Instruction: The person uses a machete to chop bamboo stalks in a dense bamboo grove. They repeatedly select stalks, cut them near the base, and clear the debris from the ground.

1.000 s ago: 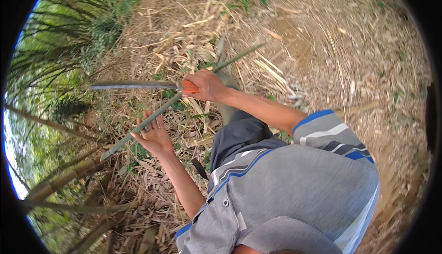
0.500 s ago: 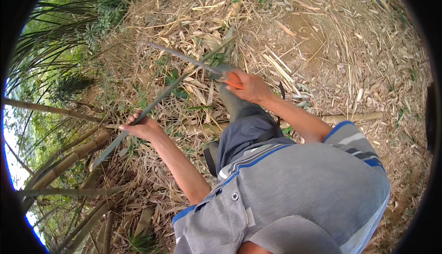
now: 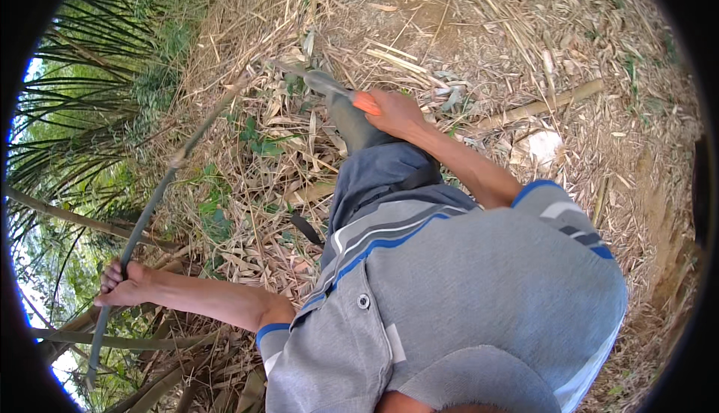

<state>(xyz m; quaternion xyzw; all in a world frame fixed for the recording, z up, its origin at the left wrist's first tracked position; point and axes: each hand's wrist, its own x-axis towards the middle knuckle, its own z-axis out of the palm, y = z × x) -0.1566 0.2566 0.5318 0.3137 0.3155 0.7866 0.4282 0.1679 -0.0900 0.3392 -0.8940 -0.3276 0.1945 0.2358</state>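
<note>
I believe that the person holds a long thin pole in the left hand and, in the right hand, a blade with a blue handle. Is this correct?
Not quite: the handle is orange, not blue, as the head view shows. The left hand does hold the long thin pole, and the right hand the blade.

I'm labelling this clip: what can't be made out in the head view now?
Head view, blade: blur smears its edge and tip.
Head view, handle: partly hidden by the right hand.
Head view, pole: the left hand covers one stretch; the far end blurs into the litter.
Head view, stem: cut off by the picture's left rim.
</note>
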